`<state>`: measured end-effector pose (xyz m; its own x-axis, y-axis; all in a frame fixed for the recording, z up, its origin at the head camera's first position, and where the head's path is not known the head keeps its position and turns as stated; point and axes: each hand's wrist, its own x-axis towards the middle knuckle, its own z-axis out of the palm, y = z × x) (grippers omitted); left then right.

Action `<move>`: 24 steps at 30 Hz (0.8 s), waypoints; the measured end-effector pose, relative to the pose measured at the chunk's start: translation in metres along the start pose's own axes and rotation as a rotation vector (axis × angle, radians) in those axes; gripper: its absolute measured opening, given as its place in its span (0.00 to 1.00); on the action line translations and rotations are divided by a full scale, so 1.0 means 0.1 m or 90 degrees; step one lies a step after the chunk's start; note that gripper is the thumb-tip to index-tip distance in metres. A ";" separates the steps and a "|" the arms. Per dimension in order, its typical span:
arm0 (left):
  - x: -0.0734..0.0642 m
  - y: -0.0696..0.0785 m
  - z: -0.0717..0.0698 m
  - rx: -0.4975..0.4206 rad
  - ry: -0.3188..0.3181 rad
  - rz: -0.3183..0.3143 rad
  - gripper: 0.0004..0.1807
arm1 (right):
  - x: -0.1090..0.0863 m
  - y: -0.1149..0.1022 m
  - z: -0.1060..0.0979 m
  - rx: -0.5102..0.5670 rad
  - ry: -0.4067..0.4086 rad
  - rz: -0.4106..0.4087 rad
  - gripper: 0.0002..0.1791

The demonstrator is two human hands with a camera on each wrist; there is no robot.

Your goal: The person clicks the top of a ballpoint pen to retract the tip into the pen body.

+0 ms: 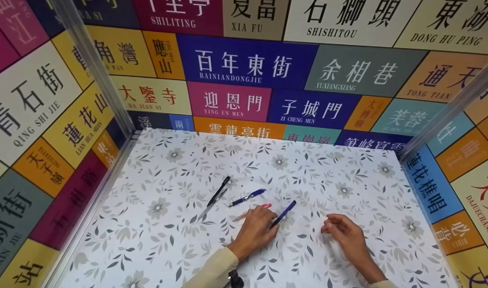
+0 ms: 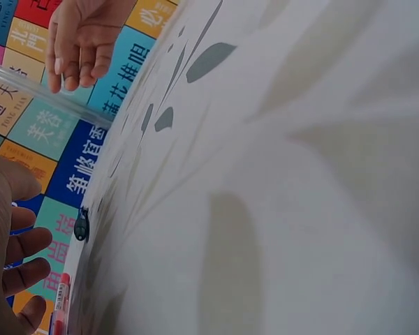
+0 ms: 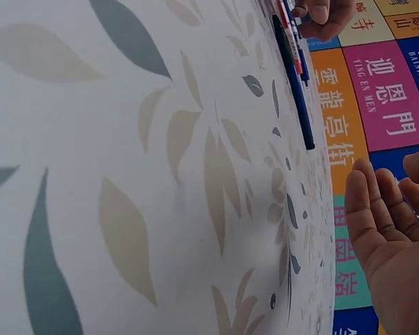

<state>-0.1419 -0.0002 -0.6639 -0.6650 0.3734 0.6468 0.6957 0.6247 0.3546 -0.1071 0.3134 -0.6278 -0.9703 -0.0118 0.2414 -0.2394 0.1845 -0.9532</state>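
My left hand is low over the table with its fingers loosely bent. It hides the middle of a red-and-clear pen in the head view. Beside its thumb lies a dark blue pen, its lower end close to the hand. In the left wrist view the fingers are spread, with nothing visible between them. A blue pen with a clip and a black pen lie just beyond. Off to the right, my right hand hovers with relaxed fingers, apart from the pens.
A white cloth with grey flowers and leaves covers the table. Along its back and sides stand panels printed with coloured street-name blocks. Clear corner posts join the panels. A dark band circles the left wrist.
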 end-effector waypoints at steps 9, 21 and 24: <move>0.02 -0.01 0.03 -0.005 -0.009 -0.006 0.12 | 0.00 0.04 -0.02 0.002 0.016 0.032 0.14; 0.05 -0.03 0.05 0.019 -0.031 -0.021 0.11 | 0.02 0.06 0.01 -0.029 0.029 0.090 0.15; 0.05 -0.05 0.07 0.009 -0.017 -0.014 0.11 | 0.02 0.05 0.04 -0.028 0.033 0.089 0.15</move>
<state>-0.1510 0.0031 -0.6671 -0.6877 0.3776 0.6201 0.6768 0.6425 0.3593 -0.1107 0.3106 -0.6330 -0.9909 0.0678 0.1165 -0.0987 0.2235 -0.9697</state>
